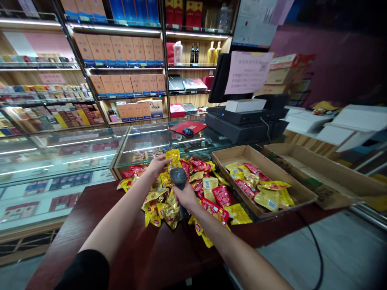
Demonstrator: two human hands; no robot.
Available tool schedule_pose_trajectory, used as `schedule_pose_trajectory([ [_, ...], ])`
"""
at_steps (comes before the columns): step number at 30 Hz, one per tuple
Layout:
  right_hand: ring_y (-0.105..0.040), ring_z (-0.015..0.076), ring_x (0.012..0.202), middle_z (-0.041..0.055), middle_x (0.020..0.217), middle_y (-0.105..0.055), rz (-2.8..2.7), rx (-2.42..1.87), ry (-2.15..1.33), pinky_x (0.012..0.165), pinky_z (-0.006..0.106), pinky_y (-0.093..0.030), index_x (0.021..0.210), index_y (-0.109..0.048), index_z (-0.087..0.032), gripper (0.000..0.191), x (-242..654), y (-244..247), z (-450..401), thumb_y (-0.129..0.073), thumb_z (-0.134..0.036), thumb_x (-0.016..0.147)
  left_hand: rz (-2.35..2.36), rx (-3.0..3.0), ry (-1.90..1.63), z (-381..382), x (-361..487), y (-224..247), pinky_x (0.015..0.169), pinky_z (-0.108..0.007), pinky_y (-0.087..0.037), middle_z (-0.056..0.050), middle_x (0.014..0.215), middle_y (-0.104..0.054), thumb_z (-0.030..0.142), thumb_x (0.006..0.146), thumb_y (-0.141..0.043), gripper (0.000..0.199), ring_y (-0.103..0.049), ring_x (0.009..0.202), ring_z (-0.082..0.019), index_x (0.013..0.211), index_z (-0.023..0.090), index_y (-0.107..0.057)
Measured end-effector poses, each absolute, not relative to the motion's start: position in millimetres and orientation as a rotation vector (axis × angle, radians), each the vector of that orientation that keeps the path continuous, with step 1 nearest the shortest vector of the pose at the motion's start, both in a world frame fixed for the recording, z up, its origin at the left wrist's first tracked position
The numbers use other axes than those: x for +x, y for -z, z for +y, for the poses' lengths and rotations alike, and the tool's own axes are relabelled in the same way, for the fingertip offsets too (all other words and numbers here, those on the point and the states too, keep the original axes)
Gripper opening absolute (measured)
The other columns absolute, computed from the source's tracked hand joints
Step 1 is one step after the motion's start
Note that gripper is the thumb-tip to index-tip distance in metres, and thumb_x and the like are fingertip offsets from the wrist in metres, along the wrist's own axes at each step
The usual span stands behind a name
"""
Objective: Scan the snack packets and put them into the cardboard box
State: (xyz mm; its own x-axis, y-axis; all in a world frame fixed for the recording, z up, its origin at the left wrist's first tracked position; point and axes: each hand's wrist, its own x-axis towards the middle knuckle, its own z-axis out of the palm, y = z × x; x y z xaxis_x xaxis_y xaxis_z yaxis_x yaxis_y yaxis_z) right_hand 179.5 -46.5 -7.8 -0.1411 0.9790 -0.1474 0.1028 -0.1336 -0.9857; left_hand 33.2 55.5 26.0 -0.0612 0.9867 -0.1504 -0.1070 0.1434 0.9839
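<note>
My left hand [159, 165] pinches a yellow snack packet [173, 158] by its left edge, raised over a heap of red, yellow and gold packets [155, 194]. Wrapped round the handle of a dark barcode scanner [178, 176] is my right hand [186, 196], just right of and below the left one. The scanner's head is close beneath the held packet. Loose packets lie on the dark red table on both sides of the scanner. The lower part of its handle is partly hidden by my fingers.
A cardboard tray [296, 192] with several packets stands to the right, beside another cardboard box [335, 193]. Behind are a glass counter [121, 151], a red mat [193, 125] with a mouse, and a monitor [220, 78]. A black cable hangs at the right.
</note>
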Motion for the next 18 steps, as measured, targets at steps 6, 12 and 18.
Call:
schedule_pose_trajectory([
  [6,-0.047,0.0123,0.032,-0.0055,0.039,-0.047,-1.334,-1.272,-1.406,0.036,0.023,-0.040,0.066,-0.051,-0.021,0.013,173.8,11.1,-54.7,-0.058,-0.030,0.071,1.250,0.976,-1.177,54.1,31.7,-25.0,0.049,-0.020,-0.042,0.001,0.073,-0.061,0.038,0.045,-0.084,0.050,-0.051,0.054,-0.007,0.085,0.017,-0.064],
  [12,-0.046,0.0116,0.032,-0.0063,0.038,-0.046,-1.324,-1.277,-1.405,0.035,0.021,-0.039,0.068,-0.051,-0.021,0.011,174.7,8.7,-56.2,-0.059,-0.028,0.070,1.239,1.006,-1.156,51.5,32.6,-30.2,0.048,-0.020,-0.040,0.004,0.061,-0.056,0.038,0.046,-0.084,0.047,-0.045,0.047,-0.005,0.082,0.017,-0.064],
  [18,-0.047,0.0127,0.032,-0.0047,0.039,-0.048,-1.314,-1.310,-1.402,0.035,0.023,-0.039,0.067,-0.052,-0.021,0.010,178.2,5.7,-55.6,-0.058,-0.028,0.070,1.259,1.013,-1.166,49.6,34.6,-30.7,0.054,-0.021,-0.043,-0.002,0.072,-0.066,0.036,0.049,-0.083,0.044,-0.059,0.063,-0.012,0.086,0.018,-0.067],
])
